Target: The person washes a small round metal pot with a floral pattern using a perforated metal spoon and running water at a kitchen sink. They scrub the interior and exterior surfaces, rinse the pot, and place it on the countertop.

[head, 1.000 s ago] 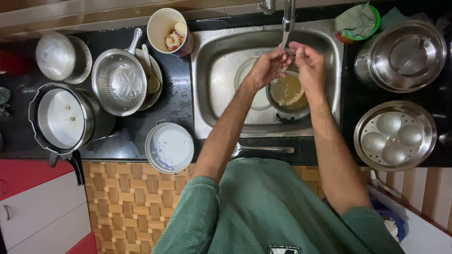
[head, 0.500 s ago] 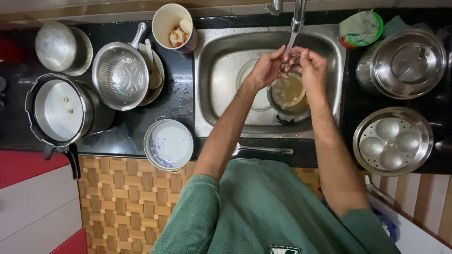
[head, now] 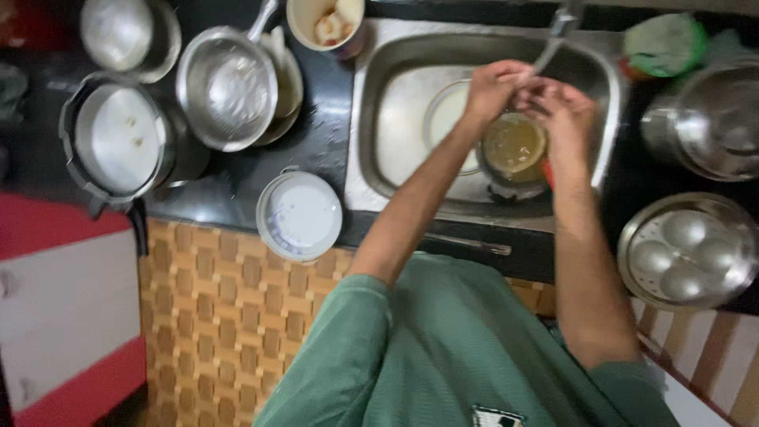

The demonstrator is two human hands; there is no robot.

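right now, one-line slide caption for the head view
Both hands, left hand and right hand, meet under the tap above a water-filled pot in the steel sink.

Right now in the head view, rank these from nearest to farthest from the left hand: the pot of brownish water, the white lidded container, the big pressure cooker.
1. Pot of brownish water: in the sink, just below the left hand.
2. White lidded container: on the counter's front edge, left of the sink.
3. Pressure cooker: far left of the counter.
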